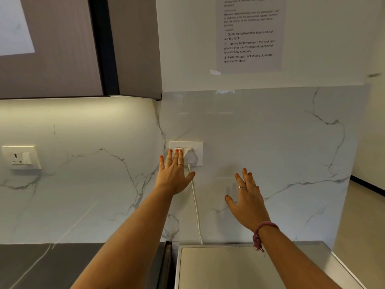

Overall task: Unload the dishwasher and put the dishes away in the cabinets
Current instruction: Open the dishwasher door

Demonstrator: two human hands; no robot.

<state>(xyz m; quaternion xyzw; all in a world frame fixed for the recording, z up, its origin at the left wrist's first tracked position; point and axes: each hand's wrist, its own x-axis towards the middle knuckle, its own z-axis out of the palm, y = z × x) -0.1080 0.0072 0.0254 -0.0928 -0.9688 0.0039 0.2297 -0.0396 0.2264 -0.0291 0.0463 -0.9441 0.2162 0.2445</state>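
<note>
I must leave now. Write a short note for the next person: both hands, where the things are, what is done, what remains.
Left hand: open, raised at the switch plate beside the white plug.
Right hand: open, raised before the marble wall, holding nothing.
No dishes, rack or dishwasher door in view.
Instruction sheet is taped above.
Done: nothing visible. Left: apparently all unloading.

White marble wall [270, 142] with grey veins; white socket [186, 153], plug [190, 156] and cord [196, 209]; grey-brown cabinets [62, 59]; dark counter [52, 265]; pink wristband [263, 230]; orange nails [170, 150].
</note>
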